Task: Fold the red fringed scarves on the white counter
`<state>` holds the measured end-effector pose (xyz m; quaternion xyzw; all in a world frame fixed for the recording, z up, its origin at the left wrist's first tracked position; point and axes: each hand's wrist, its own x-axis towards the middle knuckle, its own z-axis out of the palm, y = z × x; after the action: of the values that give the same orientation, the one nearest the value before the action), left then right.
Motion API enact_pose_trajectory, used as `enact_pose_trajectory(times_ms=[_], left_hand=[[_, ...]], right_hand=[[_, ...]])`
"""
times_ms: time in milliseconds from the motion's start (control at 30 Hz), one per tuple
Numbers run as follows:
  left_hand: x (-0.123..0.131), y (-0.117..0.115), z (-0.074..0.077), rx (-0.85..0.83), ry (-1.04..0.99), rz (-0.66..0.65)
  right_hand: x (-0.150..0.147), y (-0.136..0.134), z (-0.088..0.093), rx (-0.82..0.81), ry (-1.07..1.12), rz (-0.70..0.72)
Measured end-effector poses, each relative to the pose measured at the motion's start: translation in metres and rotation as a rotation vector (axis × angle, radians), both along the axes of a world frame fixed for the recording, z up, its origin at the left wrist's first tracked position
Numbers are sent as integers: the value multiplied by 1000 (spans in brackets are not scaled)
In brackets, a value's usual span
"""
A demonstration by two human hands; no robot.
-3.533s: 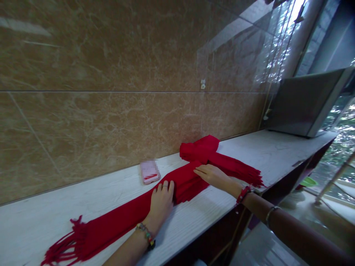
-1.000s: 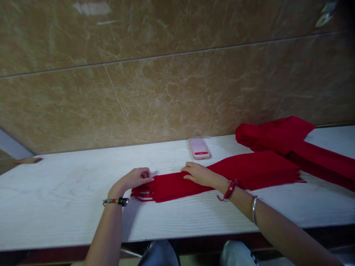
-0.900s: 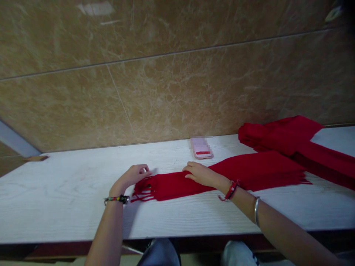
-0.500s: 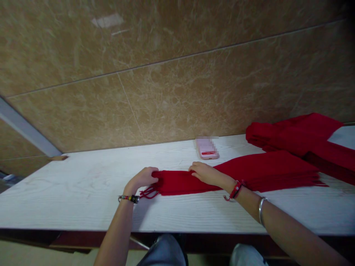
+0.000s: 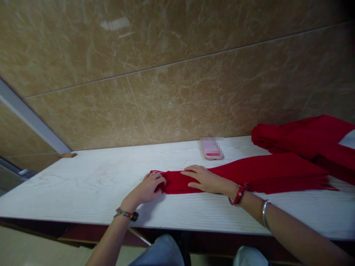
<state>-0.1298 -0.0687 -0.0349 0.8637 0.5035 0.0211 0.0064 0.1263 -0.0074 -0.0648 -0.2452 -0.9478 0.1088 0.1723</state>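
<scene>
A red fringed scarf (image 5: 177, 182), folded into a narrow strip at its left end, lies along the white tabletop and widens into layers to the right. My left hand (image 5: 152, 186) is curled over the left end, fingers bent around the fringe; most of the fringe is hidden under it, with a few strands showing beyond the knuckles. Flat on the strip a little further right rests my right hand (image 5: 206, 179), its fingers spread and pointing left. It holds nothing and presses on the cloth.
More red cloth (image 5: 302, 133) is heaped at the back right by the tiled wall (image 5: 180, 103). A pink phone (image 5: 211, 149) lies just behind the scarf. The white table (image 5: 105, 184) has its front edge close to my knees (image 5: 166, 251).
My left hand has shifted from beside the fringe to over it, and the fringe strands now show behind the hand. My right hand's fingers have spread out flatter. The view has tilted slightly.
</scene>
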Motion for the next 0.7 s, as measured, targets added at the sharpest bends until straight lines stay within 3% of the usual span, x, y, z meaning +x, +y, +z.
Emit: enact_pose_trajectory(times_ms=[100,200,267,367,433,500,633,700], left_hand=[[-27,-10,-6,97,126,213],[-43,-21,-2,212,188,396],[-35,-26,3,249,115,335],[-6,-26,5,164,-38,40],[5,-23,3,86,-41,-44],[1,-22,1,59,13,1],[-32,-29,3,91,144,236],[-37,-35,7,138,138,301]], right_hand=[[-4,-10,-1,-37,-87,66],[-5,-12,-2,-48,-136,62],[-6,-11,-3,-48,-140,63],[-6,-11,-3,-51,-138,55],[-6,-11,-3,-54,-138,45],[-6,-11,-2,-56,-143,44],[-6,-11,0,-63,-155,56],[-6,-11,0,-71,-156,56]])
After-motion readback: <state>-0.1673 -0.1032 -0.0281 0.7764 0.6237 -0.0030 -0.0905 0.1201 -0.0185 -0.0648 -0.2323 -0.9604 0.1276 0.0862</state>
